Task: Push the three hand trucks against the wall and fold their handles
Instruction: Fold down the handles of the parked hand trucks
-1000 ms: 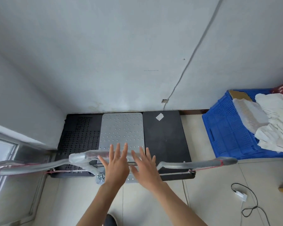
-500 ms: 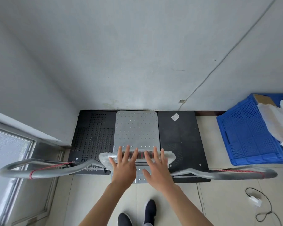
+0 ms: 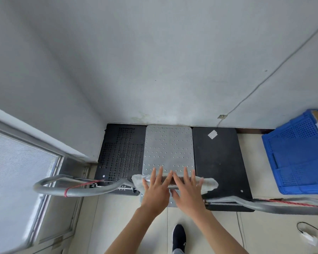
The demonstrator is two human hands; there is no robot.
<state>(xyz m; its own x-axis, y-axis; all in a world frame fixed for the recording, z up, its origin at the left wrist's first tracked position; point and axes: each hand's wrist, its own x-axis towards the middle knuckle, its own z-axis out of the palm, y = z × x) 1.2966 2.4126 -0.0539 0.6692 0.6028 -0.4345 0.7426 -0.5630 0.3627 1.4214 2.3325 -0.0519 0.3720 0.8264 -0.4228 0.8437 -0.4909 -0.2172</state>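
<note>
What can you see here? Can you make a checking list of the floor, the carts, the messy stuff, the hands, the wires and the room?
Surface: pale tiled floor.
Job's things: black holed cart, silver cart and black cart side by side at the wall; the wrapped middle handle is low over the silver cart.
Clutter: blue crate on the right.
Grippers: left hand and right hand flat, fingers spread, on the middle handle.
Cables: thin wire up the wall; black cord with white plug on the floor.
Surroundings: window on the left; one dark shoe.
</note>
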